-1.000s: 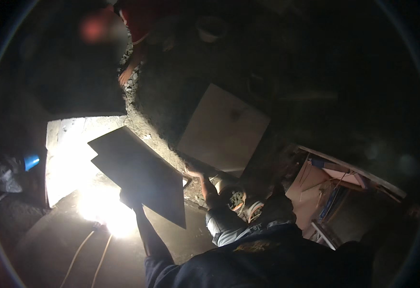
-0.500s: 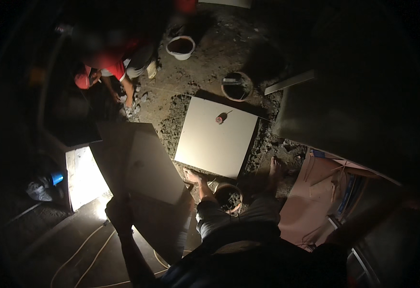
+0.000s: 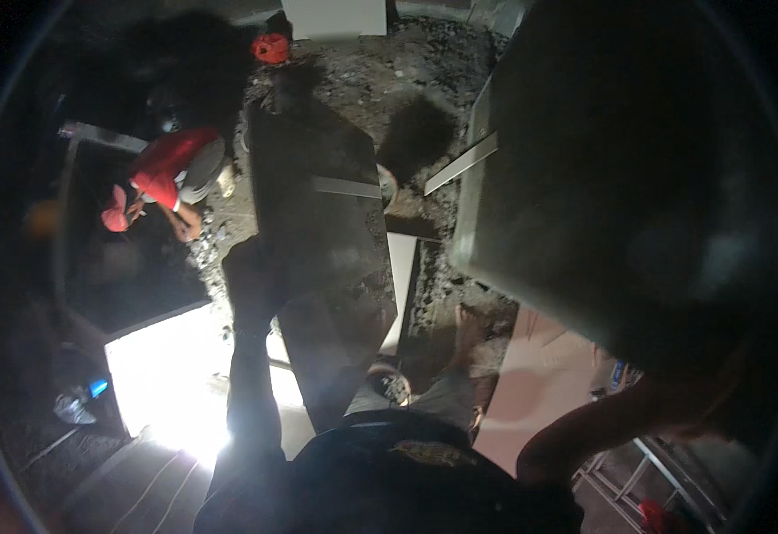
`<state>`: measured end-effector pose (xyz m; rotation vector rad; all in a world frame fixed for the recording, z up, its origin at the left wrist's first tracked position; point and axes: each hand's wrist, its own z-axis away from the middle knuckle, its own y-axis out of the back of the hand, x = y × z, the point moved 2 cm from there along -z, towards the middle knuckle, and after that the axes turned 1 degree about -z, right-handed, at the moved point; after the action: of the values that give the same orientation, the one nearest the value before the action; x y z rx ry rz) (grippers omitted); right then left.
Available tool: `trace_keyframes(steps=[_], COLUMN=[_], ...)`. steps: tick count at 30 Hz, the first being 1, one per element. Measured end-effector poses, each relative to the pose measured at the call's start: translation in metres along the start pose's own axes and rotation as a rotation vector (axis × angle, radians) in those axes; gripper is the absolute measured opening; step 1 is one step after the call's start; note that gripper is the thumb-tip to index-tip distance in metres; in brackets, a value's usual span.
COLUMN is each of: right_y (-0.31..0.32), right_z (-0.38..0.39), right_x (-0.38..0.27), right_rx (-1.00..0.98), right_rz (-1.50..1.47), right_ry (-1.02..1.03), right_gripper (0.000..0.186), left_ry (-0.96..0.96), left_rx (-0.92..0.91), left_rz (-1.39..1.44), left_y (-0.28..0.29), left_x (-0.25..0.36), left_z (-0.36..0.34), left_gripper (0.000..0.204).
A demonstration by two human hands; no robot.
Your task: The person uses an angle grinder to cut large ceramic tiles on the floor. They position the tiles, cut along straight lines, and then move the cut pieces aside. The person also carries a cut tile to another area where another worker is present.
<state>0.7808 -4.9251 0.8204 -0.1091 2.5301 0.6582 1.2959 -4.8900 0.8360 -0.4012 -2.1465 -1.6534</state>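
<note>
My left hand (image 3: 251, 276) is a dark silhouette at the left edge of a large, glossy tile (image 3: 331, 276). It grips that edge; its fingertips are lost in shadow. The tile stands tilted in front of me, dark and faintly reflective. Behind it, a pale tile (image 3: 399, 285) lies on the rough floor, mostly covered from sight. My right arm reaches out to the right, and my right hand (image 3: 731, 396) fades into darkness near a big dark slab-like block (image 3: 584, 187); its fingers cannot be made out. Between my legs stands a bucket (image 3: 391, 383) of grey material.
At the left, a person in red (image 3: 171, 169) crouches over rubble. A glaring lamp (image 3: 189, 432) lights a white panel (image 3: 171, 365) below. Another bucket (image 3: 389, 187) shows behind the tile, beside a pale strip (image 3: 460, 165). A pinkish board (image 3: 531, 374) and metal ladder-like frame (image 3: 642, 472) lie right.
My left hand has risen, moving the large tile up and to the right across the pale floor tile. The red-handled tool on the floor tile is now hidden. My view has shifted too.
</note>
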Motion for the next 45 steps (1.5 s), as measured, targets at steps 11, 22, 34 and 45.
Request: trace_keyframes(steps=[11, 22, 34, 45], right_y=[-0.024, -0.048, -0.051, -0.051], right_z=[-0.025, -0.043, -0.046, -0.042], right_x=[0.042, 0.051, 0.057, 0.065], right_rx=[-0.035, -0.062, -0.074, -0.084], right_rz=[0.061, 0.035, 0.015, 0.011], right_ry=[-0.021, -0.01, 0.013, 0.01], right_gripper=[0.13, 0.132, 0.134, 0.136], left_ry=[0.028, 0.097, 0.421, 0.334], left_rx=[-0.144, -0.127, -0.356, -0.361], left_rz=[0.134, 0.179, 0.183, 0.076], left_y=[-0.277, -0.449, -0.575, -0.62], left_x=[0.058, 0.055, 0.028, 0.073], left_z=[-0.19, -0.245, -0.262, -0.259], left_gripper=[0.032, 0.032, 0.042, 0.025])
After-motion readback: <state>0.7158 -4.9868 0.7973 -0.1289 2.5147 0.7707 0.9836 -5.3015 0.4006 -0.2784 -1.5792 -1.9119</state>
